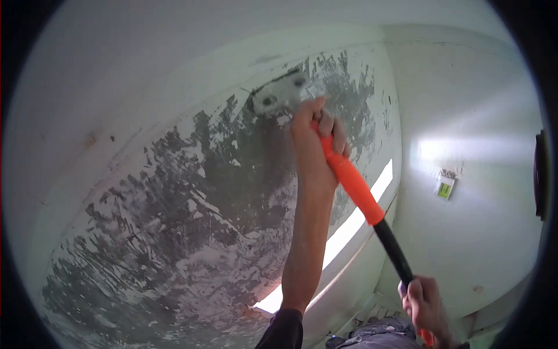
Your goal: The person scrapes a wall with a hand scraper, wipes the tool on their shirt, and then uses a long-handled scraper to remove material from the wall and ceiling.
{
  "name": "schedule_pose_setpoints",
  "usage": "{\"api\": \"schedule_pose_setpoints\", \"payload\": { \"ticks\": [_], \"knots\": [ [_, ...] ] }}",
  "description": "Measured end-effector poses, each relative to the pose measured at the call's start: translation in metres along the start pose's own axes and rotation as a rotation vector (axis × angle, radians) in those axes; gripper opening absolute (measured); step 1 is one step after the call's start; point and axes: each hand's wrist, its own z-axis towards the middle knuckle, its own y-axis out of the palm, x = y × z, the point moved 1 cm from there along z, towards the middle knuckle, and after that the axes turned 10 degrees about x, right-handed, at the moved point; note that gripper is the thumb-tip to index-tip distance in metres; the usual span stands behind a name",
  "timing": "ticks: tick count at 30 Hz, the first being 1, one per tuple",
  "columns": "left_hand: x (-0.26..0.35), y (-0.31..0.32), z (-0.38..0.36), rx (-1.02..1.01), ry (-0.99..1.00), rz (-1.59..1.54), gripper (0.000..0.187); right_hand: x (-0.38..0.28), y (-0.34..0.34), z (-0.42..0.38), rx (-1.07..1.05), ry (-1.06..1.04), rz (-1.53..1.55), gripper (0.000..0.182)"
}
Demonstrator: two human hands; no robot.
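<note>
My left hand [317, 131] is raised overhead and is shut on the top of the orange grip [351, 183] of a long-handled scraper. Its metal blade [279, 96], with two holes in it, lies flat against the ceiling [174, 192], where white paint is scraped off in patches down to grey. My right hand [424, 305] grips the scraper's black pole [394, 250] low at the bottom right. My left forearm runs straight up from a dark sleeve [285, 328].
A white wall [476, 232] meets the ceiling on the right and carries a small green and white tag [445, 187]. A bright strip of light [349, 227] runs along the ceiling's edge. A dark object [540, 174] sits at the far right.
</note>
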Motion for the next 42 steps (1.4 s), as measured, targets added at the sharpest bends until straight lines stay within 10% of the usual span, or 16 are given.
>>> {"api": "schedule_pose_setpoints", "payload": {
  "ticks": [42],
  "knots": [
    [-0.019, 0.017, 0.004, 0.024, -0.091, -0.082, 0.028, -0.026, -0.034, -0.018, -0.007, 0.042, -0.140, 0.047]
  ]
}}
